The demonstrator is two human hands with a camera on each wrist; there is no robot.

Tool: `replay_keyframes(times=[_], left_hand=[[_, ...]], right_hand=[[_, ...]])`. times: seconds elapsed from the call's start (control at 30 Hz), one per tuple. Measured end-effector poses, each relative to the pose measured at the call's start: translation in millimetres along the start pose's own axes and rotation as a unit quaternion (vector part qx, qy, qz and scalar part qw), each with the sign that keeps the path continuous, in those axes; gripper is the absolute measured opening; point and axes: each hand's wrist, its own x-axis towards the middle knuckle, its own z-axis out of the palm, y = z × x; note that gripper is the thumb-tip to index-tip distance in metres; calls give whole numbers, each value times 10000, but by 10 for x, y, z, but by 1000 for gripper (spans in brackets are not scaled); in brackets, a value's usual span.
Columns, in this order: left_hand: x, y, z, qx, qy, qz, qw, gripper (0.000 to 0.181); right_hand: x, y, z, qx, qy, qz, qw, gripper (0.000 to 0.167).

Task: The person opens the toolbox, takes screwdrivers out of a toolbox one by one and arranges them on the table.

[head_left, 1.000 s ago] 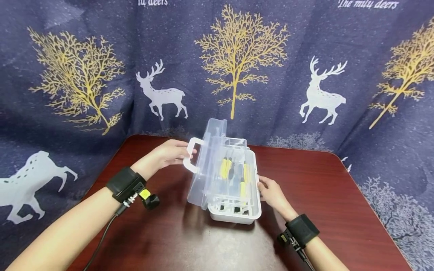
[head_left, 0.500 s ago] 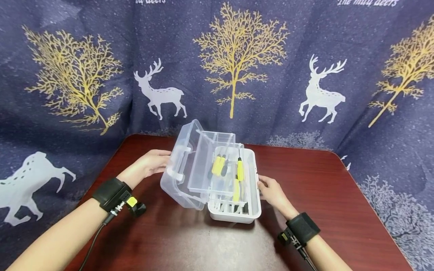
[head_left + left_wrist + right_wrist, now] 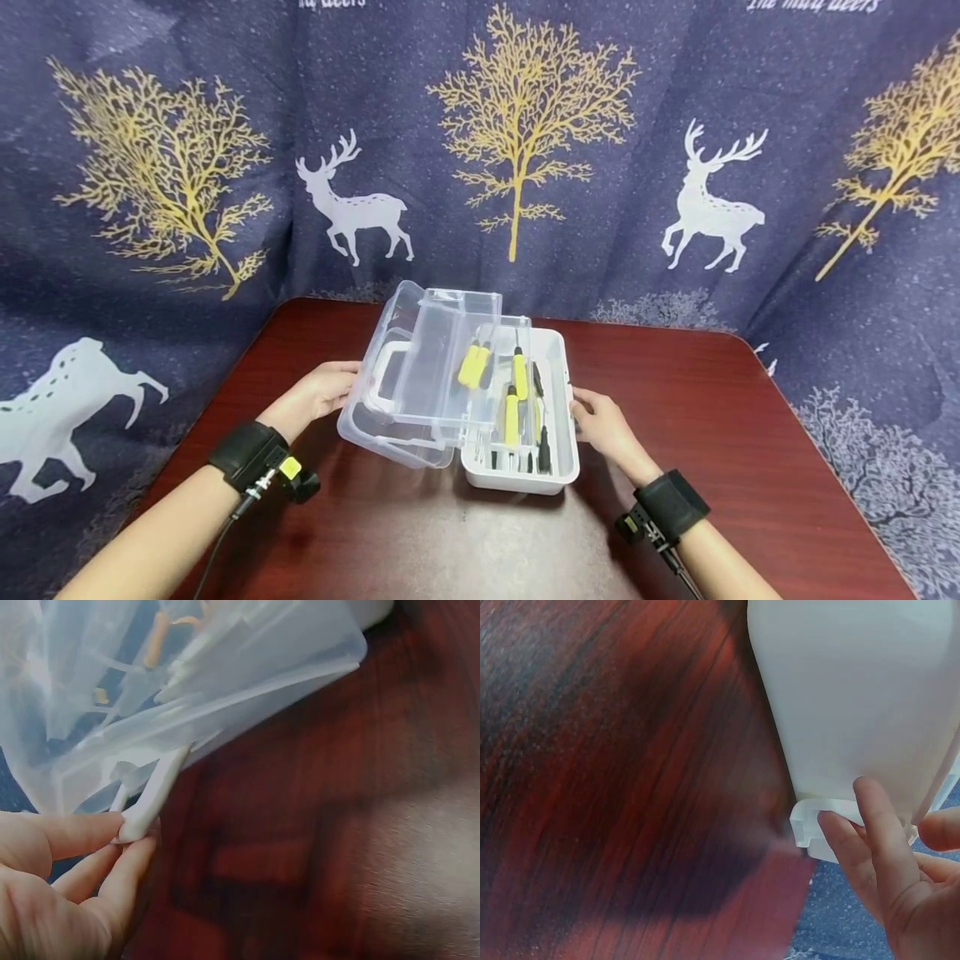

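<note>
A white toolbox (image 3: 517, 482) rests on the table with its clear lid (image 3: 408, 433) swung over to the left. My left hand (image 3: 322, 390) is at the lid's outer side; in the left wrist view its thumb and fingers pinch the white carrying handle (image 3: 154, 799). Clear trays (image 3: 442, 333) are spread out between lid and box. Through and beside them show several tools with yellow-and-black handles (image 3: 512, 417), perhaps screwdrivers, and a black one (image 3: 543, 450). My right hand (image 3: 603, 429) touches the box's right wall, fairly straight fingers at a white latch (image 3: 804, 825).
The dark red wooden table (image 3: 712, 433) extends around the box on both sides and in front. Behind it hangs a blue cloth (image 3: 592, 283) printed with deer and trees. A cabled camera is strapped to each wrist.
The lid has swung left and down with my left hand, which moved left and lower. The clear trays have unfolded leftward, uncovering more tools. My right hand has stayed at the box's side.
</note>
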Motion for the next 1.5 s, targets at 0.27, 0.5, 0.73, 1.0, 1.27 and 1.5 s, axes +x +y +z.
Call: replay_keyframes(times=[0.27, 0.5, 0.73, 1.0, 1.27, 1.5], left_hand=[[-22, -246, 25, -426, 38, -182, 9989, 55], [-63, -340, 56, -492, 108, -7, 9987, 52], [-70, -340, 105, -578, 203, -185, 9979, 57], [-86, -306, 191, -213, 254, -309, 9990, 81], [-119, -322, 218, 929, 767, 353, 9921, 55], [-142, -357, 251, 3013, 1842, 917, 9311, 30]], right_hand=[[15, 28, -17, -176, 78, -46, 9998, 43], [9, -5, -10, 16, -23, 73, 10000, 44], [16, 1, -15, -27, 4, 86, 10000, 43], [31, 14, -16, 19, 8, 122, 9999, 44], [22, 25, -10, 116, 88, 125, 9998, 43], [37, 48, -1, 120, 66, 122, 9998, 44]])
